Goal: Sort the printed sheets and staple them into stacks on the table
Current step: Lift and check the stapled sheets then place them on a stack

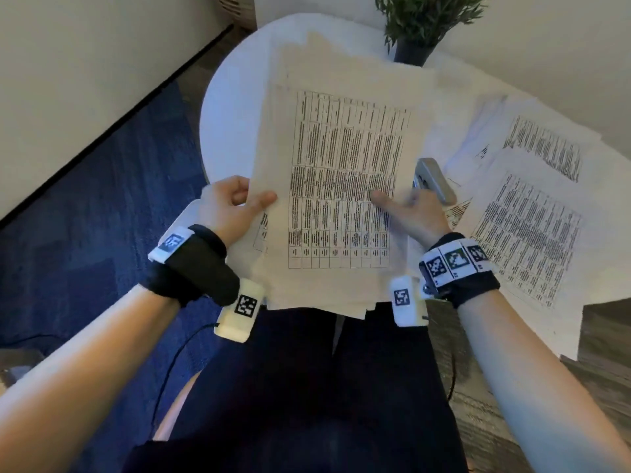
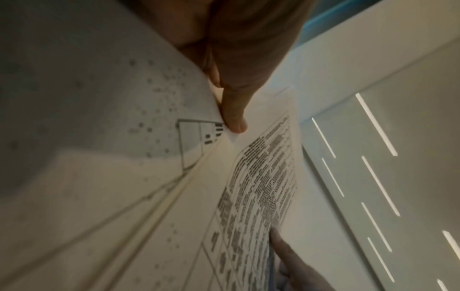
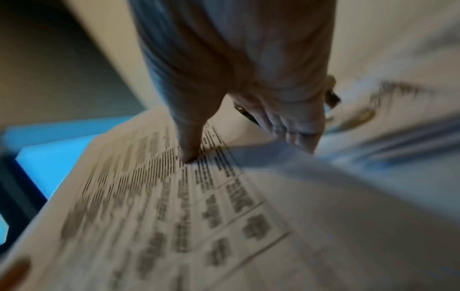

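Head view first: the sheaf (image 1: pixel 338 186) of printed sheets is up off the worktop (image 1: pixel 232 107), held over the lap between both hands, the top page a dense table of text. Left hand (image 1: pixel 232 208) has it by the left edge, thumb on top, fingers curled under, pinching. Right hand (image 1: pixel 409 213) sits at the right edge with the thumb (image 1: pixel 382 199) pressed flat on the print, and the stapler (image 1: pixel 435 180) is in there behind the paper, grey and poking out beyond the knuckles. Whether those fingers also reach under the sheaf, this view won't say.

Left wrist view gets in close: a fingertip (image 2: pixel 235 122) clamps a lifted corner of one page, and the pages (image 2: pixel 263 177) fan apart below it, a gap the head view never shows. The right thumb (image 2: pixel 281 246) comes in low on the same printed page.

Right wrist view, blurred, gives the other side: thumb (image 3: pixel 189 153) down on the table rows, the remaining fingers (image 3: pixel 298 128) curled round a dark, shiny part of the stapler (image 3: pixel 332 96).

Out on the worktop, to the right, more sheets (image 1: pixel 526 227) lie flat and overlapping. A potted plant (image 1: pixel 415 32) stands at the far edge. Blue carpet (image 1: pixel 102 216) runs off to the left.
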A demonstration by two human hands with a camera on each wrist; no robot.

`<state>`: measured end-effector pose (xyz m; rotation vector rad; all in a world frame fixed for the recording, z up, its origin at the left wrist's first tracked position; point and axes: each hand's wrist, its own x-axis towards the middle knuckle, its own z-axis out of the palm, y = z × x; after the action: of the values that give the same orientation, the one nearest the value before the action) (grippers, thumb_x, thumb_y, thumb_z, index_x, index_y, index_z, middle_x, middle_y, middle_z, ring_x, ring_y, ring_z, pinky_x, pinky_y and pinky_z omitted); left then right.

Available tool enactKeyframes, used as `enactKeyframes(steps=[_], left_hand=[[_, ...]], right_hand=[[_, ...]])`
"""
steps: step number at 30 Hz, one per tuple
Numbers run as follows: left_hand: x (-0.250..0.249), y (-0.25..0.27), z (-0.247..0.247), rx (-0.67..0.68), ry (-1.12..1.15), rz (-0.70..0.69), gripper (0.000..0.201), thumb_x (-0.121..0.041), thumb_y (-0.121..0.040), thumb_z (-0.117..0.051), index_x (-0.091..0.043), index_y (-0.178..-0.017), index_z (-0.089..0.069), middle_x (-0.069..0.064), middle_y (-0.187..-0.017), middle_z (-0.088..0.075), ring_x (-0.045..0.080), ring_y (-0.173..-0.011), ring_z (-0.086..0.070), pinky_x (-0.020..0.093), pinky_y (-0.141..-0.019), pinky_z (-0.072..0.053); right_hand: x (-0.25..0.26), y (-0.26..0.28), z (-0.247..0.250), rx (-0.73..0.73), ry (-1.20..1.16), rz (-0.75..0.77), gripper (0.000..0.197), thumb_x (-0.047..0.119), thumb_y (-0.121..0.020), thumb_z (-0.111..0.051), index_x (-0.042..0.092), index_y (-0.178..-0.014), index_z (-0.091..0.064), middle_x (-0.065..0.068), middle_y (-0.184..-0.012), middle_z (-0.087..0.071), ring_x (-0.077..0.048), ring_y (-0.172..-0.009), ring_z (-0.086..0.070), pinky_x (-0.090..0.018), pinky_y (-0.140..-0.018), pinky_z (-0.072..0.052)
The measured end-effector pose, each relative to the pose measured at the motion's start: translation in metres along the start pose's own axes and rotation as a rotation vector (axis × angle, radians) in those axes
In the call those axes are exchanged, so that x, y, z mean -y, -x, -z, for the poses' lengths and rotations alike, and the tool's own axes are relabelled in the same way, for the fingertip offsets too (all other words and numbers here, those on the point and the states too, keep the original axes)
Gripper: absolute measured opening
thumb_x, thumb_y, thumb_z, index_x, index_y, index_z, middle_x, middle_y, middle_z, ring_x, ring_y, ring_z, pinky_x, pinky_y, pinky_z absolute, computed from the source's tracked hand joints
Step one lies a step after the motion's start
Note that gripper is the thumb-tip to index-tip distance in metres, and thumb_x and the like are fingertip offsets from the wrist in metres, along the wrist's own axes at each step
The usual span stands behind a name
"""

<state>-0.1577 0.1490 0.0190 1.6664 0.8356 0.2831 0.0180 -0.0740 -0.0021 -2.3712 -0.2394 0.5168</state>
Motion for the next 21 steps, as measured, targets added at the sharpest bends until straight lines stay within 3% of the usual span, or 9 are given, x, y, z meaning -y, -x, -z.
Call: enactKeyframes(steps=[2, 4, 7, 10, 12, 15, 18, 19, 21], left_hand=[[-0.006, -0.006, 0.002, -0.018, 0.078, 0.022, 0.018, -0.027, -0.074, -0.080, -0.021, -0.079, -0.064, 0.005, -0.086, -0.074, 0.021, -0.084, -0.072, 0.040, -0.082, -0.056], [-0.011, -0.015, 0.000, -0.038, 0.102, 0.032, 0.018, -0.027, -0.076, -0.079, -0.019, -0.081, -0.064, 0.004, -0.086, -0.074, 0.017, -0.078, -0.072, 0.035, -0.077, -0.057], [-0.006, -0.039, -0.005, -0.095, 0.077, 0.066, 0.013, -0.033, -0.082, -0.073, -0.023, -0.085, -0.064, -0.002, -0.088, -0.072, 0.012, -0.077, -0.068, 0.031, -0.078, -0.055], [0.005, -0.062, -0.013, -0.104, -0.004, 0.137, 0.009, -0.027, -0.088, -0.066, -0.023, -0.095, -0.067, 0.004, -0.104, -0.071, 0.017, -0.088, -0.067, 0.036, -0.089, -0.053], [0.011, -0.071, -0.018, -0.051, -0.032, 0.174, 0.027, -0.015, -0.090, -0.061, -0.016, -0.117, -0.064, 0.009, -0.113, -0.068, 0.023, -0.093, -0.065, 0.039, -0.091, -0.052], [0.016, -0.073, -0.025, 0.041, -0.112, 0.205, 0.053, -0.002, -0.091, -0.054, -0.018, -0.140, -0.044, 0.004, -0.117, -0.063, 0.025, -0.102, -0.061, 0.043, -0.090, -0.052], [0.017, -0.072, -0.027, 0.028, -0.125, 0.233, 0.046, -0.006, -0.090, -0.049, -0.018, -0.135, -0.049, 0.005, -0.121, -0.063, 0.028, -0.107, -0.060, 0.045, -0.092, -0.051], [0.019, -0.075, -0.028, -0.001, -0.102, 0.243, 0.038, -0.014, -0.091, -0.049, -0.014, -0.129, -0.054, 0.012, -0.123, -0.061, 0.031, -0.109, -0.059, 0.046, -0.095, -0.049], [0.016, -0.075, -0.030, -0.021, -0.081, 0.277, 0.034, -0.040, -0.092, -0.052, -0.010, -0.105, -0.059, 0.020, -0.111, -0.062, 0.034, -0.101, -0.060, 0.043, -0.094, -0.048]], right_hand=[[0.005, -0.005, 0.006, -0.112, -0.189, 0.021, 0.054, 0.060, -0.064, -0.075, 0.011, -0.070, -0.055, 0.006, -0.067, -0.046, -0.012, -0.062, -0.044, -0.028, -0.061, -0.041], [0.011, -0.007, 0.016, -0.237, -0.265, 0.034, 0.046, 0.039, -0.072, -0.079, 0.016, -0.052, -0.045, 0.008, -0.049, -0.040, -0.013, -0.050, -0.035, -0.029, -0.054, -0.032], [0.011, -0.015, 0.035, -0.408, -0.116, 0.076, 0.035, 0.023, -0.086, -0.069, 0.012, -0.055, -0.058, -0.001, -0.054, -0.048, -0.014, -0.055, -0.044, -0.028, -0.059, -0.037], [-0.001, -0.024, 0.053, -0.517, -0.039, 0.083, 0.042, 0.018, -0.091, -0.061, -0.002, -0.056, -0.051, -0.009, -0.051, -0.039, -0.017, -0.050, -0.036, -0.024, -0.055, -0.036], [-0.006, -0.024, 0.061, -0.542, -0.057, 0.043, 0.043, 0.018, -0.092, -0.059, 0.002, -0.054, -0.048, -0.009, -0.051, -0.038, -0.017, -0.047, -0.033, -0.018, -0.050, -0.033], [-0.007, -0.024, 0.060, -0.538, -0.124, 0.027, 0.047, 0.019, -0.091, -0.061, 0.011, -0.051, -0.037, -0.011, -0.056, -0.037, -0.017, -0.049, -0.030, -0.024, -0.055, -0.030], [0.004, -0.025, 0.041, -0.415, -0.072, 0.017, 0.034, 0.015, -0.093, -0.057, 0.008, -0.060, -0.052, -0.013, -0.060, -0.049, -0.018, -0.051, -0.038, -0.025, -0.055, -0.033], [0.008, -0.026, 0.032, -0.332, -0.016, 0.016, 0.021, 0.014, -0.094, -0.055, 0.003, -0.079, -0.063, -0.013, -0.072, -0.059, -0.020, -0.058, -0.047, -0.025, -0.058, -0.037], [0.017, -0.027, 0.016, -0.176, 0.113, 0.024, 0.017, 0.014, -0.095, -0.050, 0.004, -0.108, -0.057, -0.007, -0.089, -0.061, -0.023, -0.069, -0.054, -0.017, -0.060, -0.042]])
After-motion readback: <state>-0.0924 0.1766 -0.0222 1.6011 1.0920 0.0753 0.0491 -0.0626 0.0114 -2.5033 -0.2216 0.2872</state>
